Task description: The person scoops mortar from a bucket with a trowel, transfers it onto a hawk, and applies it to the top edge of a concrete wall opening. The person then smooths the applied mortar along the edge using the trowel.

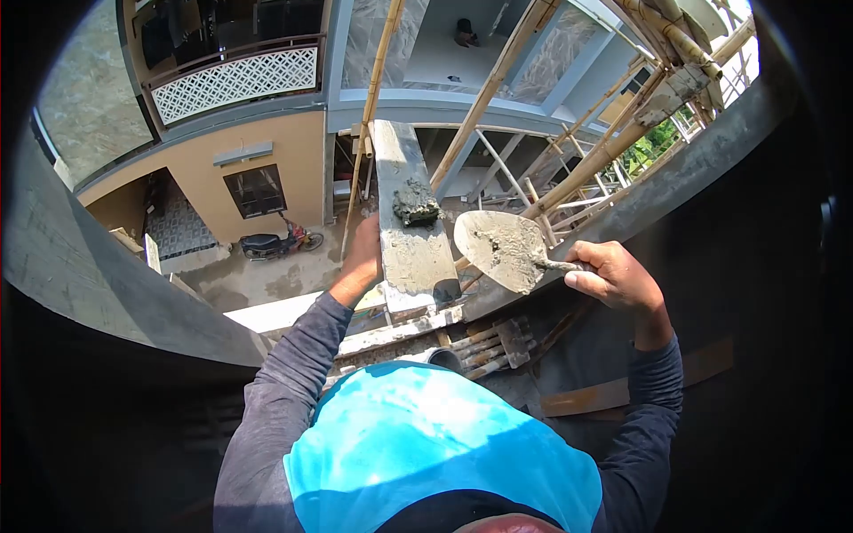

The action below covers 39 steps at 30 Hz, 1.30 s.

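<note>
My right hand is closed around the handle of a trowel, its broad blade smeared with wet grey mortar and pointing left. Left of the blade, a long flat board carries a lump of mortar near its middle. My left hand grips the board's left edge; its fingers are mostly hidden behind it. The trowel blade is to the right of the board, with a narrow gap between them.
Bamboo scaffold poles rise at the right and centre. Curved grey wall edges flank me on both sides. Far below, a motorcycle stands on the ground. A pipe and wooden pieces are close in front of me.
</note>
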{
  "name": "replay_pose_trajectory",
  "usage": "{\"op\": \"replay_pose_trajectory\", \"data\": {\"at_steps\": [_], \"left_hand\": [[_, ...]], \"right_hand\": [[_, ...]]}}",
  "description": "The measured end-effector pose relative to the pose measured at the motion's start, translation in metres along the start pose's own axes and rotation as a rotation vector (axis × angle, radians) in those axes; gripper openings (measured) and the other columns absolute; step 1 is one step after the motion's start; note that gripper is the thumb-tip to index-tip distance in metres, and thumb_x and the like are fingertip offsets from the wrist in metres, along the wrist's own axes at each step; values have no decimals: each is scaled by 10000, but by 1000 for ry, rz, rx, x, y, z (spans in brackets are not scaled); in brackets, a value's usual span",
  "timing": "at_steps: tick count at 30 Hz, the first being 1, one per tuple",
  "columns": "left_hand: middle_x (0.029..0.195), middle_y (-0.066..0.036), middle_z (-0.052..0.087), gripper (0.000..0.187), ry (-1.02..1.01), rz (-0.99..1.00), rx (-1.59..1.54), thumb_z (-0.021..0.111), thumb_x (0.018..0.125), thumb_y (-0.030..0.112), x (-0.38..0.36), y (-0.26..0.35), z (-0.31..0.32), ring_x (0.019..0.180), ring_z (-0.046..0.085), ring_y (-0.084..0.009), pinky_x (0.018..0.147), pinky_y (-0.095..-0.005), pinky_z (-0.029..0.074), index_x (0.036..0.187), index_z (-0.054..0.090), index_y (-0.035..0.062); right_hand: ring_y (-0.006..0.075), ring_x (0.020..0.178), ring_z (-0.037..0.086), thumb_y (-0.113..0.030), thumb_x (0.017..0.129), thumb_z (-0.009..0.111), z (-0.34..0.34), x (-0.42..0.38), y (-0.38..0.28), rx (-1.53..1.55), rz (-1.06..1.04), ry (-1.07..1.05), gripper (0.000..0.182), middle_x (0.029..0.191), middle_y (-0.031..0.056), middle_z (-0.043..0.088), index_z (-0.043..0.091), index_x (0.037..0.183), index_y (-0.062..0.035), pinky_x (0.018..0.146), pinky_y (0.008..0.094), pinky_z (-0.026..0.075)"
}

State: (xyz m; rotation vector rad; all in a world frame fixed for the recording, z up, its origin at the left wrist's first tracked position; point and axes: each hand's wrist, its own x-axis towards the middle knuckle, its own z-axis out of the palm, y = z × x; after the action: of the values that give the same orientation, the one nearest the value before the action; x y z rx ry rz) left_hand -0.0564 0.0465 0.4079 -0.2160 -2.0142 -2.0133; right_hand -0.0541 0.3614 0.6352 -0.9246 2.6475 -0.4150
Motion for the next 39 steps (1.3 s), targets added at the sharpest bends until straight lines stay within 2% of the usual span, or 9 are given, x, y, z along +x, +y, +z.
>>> {"op": "replay_pose_trajectory", "data": {"at_steps": [7, 19, 22, 26, 28, 30, 36, 38, 39], "left_hand": [[980, -107, 677, 380, -51, 29, 0, 660, 823, 243, -6, 17, 3, 854, 614, -144, 770, -304, 491, 1106, 603, -4], [977, -118, 685, 316, -26, -37, 58, 677, 813, 147, -10, 5, 17, 873, 613, -146, 780, -317, 494, 1074, 616, -20], [989, -111, 685, 318, 4, -22, -96, 685, 807, 132, -9, 9, 14, 893, 617, -148, 801, -315, 496, 1083, 618, -9], [1001, -110, 689, 345, -44, -4, -32, 689, 811, 176, -3, 19, 8, 868, 655, -170, 774, -317, 518, 1101, 621, 2], [994, -127, 690, 336, -3, 528, 263, 659, 832, 195, -2, 23, 12, 860, 666, -179, 764, -314, 522, 1100, 619, -3], [976, -145, 691, 286, -39, 370, 156, 605, 857, 157, -4, 23, 15, 860, 669, -206, 776, -318, 516, 1082, 614, -20], [947, -158, 684, 284, 80, 573, 252, 616, 854, 195, -12, 14, 22, 854, 665, -224, 762, -334, 505, 1032, 618, -26], [925, -155, 680, 295, -77, 51, 98, 636, 838, 201, -14, -20, 12, 849, 656, -199, 755, -339, 500, 1035, 620, -19], [898, -137, 683, 291, 19, 26, -78, 641, 829, 208, -12, -37, 20, 817, 636, -163, 736, -334, 496, 1022, 630, -9]], "right_hand": [[213, 709, 610, -206, 740, 728, 27, 17, -9, -550, -282, 682, 247, 790, 20, 599, 607, 935, -113, 584, 311, 496], [202, 734, 616, -206, 752, 722, 16, 27, -19, -668, -309, 693, 226, 801, 10, 627, 644, 944, -117, 605, 306, 504], [288, 797, 648, -276, 796, 695, -3, 15, -14, -185, -64, 186, 300, 857, 109, 661, 642, 994, -57, 680, 349, 514], [359, 872, 643, -355, 861, 633, 5, 20, -10, -111, -49, -306, 347, 903, 169, 670, 639, 1032, -53, 736, 410, 499], [363, 856, 639, -361, 870, 621, 10, 26, -7, -84, -74, -270, 346, 880, 172, 666, 634, 1025, -52, 723, 415, 495], [359, 833, 638, -362, 875, 612, 10, 31, -5, -105, -109, -161, 337, 856, 163, 662, 630, 1016, -57, 708, 418, 496], [320, 786, 638, -288, 807, 690, 31, 27, 2, -290, -213, 163, 251, 830, 110, 653, 625, 924, -76, 633, 390, 495], [325, 781, 637, -298, 808, 688, 29, 23, 1, -243, -162, 151, 262, 816, 117, 646, 622, 923, -72, 628, 397, 493], [305, 703, 616, -261, 786, 701, 30, 21, 5, -212, -189, 167, 271, 753, 119, 600, 619, 930, -47, 608, 367, 486]]}}
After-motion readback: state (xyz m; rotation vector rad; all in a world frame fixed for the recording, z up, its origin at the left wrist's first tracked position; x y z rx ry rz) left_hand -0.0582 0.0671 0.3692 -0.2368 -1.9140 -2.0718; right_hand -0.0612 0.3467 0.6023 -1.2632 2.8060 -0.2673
